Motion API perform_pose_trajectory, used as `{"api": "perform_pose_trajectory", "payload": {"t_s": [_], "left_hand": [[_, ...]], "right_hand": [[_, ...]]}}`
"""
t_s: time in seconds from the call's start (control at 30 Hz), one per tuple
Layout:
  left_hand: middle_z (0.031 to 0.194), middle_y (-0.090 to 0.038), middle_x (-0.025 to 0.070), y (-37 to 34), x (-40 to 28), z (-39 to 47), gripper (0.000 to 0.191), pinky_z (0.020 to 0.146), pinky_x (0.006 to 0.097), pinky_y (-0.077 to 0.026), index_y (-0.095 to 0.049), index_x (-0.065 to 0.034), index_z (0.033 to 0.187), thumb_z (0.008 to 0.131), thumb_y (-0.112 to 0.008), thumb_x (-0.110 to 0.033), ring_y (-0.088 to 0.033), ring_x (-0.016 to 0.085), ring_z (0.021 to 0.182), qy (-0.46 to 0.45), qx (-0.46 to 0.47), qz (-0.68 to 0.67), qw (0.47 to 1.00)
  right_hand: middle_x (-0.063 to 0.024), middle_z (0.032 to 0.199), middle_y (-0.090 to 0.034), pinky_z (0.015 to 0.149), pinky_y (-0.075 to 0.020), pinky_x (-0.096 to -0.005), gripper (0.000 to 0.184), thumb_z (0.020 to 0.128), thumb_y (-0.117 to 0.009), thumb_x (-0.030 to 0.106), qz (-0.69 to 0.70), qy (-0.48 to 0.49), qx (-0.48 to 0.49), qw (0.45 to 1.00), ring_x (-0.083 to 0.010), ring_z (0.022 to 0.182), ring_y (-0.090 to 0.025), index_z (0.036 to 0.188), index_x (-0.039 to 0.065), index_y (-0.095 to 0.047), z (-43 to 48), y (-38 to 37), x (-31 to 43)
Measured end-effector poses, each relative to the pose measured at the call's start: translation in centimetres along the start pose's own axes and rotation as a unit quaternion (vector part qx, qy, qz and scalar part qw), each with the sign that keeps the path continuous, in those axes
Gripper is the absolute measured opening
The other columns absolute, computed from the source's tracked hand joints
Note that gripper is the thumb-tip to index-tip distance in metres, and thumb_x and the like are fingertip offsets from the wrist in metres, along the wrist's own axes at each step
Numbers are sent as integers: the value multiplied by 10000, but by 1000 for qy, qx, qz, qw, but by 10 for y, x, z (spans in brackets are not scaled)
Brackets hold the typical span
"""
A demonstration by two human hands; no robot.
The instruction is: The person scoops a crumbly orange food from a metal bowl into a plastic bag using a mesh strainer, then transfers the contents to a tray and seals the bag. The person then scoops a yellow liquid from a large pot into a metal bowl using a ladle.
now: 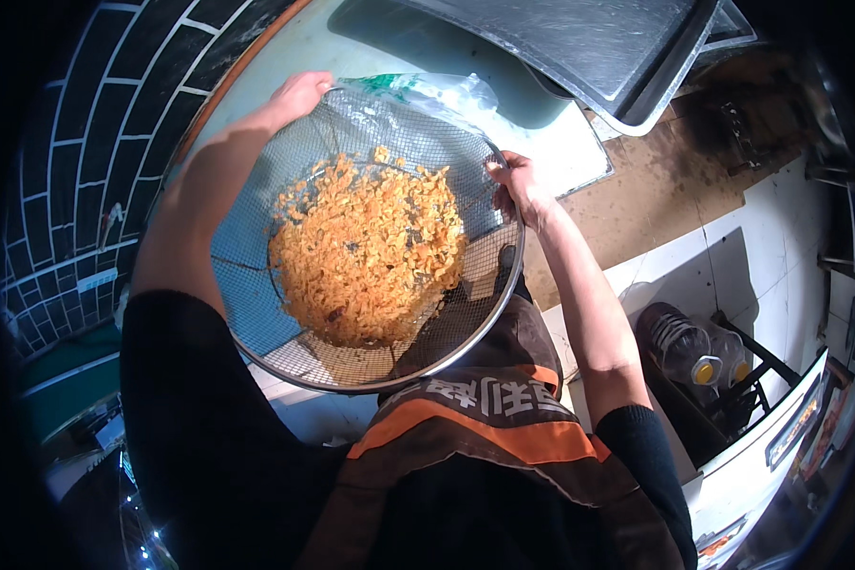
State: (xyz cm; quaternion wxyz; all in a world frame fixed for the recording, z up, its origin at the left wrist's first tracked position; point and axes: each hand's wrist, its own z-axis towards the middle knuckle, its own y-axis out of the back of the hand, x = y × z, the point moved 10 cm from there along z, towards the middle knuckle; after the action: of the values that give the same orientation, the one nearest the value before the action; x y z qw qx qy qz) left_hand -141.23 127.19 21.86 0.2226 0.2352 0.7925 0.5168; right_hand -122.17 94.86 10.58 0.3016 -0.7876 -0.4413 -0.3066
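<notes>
A large round wire-mesh strainer basket (470,313) with a metal rim is held out in front of me. Small golden, fried-looking pieces (370,249) lie across its bottom, with a few darker bits among them. My left hand (303,94) grips the far left of the rim. On the right side of the rim, my right hand (516,182) is closed, its thumb on top and the fingers partly hidden beneath. Along the far rim, between both hands, lies a clear plastic bag (463,96) with green print; whether either hand also holds it, I cannot tell.
Metal baking trays (598,43) jut over the pale worktop (271,71) beyond the basket. A dark tiled wall (85,135) rises at left. Large plastic bottles with yellow caps (684,353) stand in a dark frame at lower right, beside the tiled floor (776,221).
</notes>
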Motion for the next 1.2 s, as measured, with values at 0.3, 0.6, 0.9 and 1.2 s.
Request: {"api": "perform_pose_trajectory", "payload": {"t_s": [0.3, 0.6, 0.9, 1.2], "left_hand": [[1023, -633, 149, -6, -42, 49, 160, 843, 441, -453, -606, -102, 982, 950, -495, -213, -577, 366, 984, -43, 55, 89, 994], [1117, -630, 168, -7, -104, 80, 193, 920, 432, -466, -640, -133, 1019, 914, -494, -202, -589, 358, 1065, -58, 141, 275, 949], [1070, -635, 189, -27, -108, 94, 222, 880, 426, -461, -626, -136, 1030, 920, -471, -252, -580, 385, 1033, -52, 99, 149, 983], [1120, -635, 194, -26, -113, 72, 335, 941, 432, -440, -661, -134, 1076, 893, -504, -367, -579, 382, 1074, -40, 107, 86, 990]], "right_hand": [[-58, 565, -524, 281, -342, -315, 137, 953, -561, 134, 162, -70, 19, 984, -149, 361, -444, 960, 0, -587, -12, -17, -49], [-101, 554, -520, 262, -356, -369, 148, 957, -522, 107, 247, -156, 27, 956, -198, 334, -445, 931, -34, -556, -16, -44, -82], [-90, 559, -513, 303, -346, -358, 144, 925, -526, 59, 237, -159, -66, 956, -181, 370, -448, 905, -73, -580, -40, -23, -79], [-69, 546, -527, 276, -343, -324, 131, 920, -505, 34, 151, -156, -59, 974, -147, 347, -440, 899, -64, -589, -55, -12, -66]]}}
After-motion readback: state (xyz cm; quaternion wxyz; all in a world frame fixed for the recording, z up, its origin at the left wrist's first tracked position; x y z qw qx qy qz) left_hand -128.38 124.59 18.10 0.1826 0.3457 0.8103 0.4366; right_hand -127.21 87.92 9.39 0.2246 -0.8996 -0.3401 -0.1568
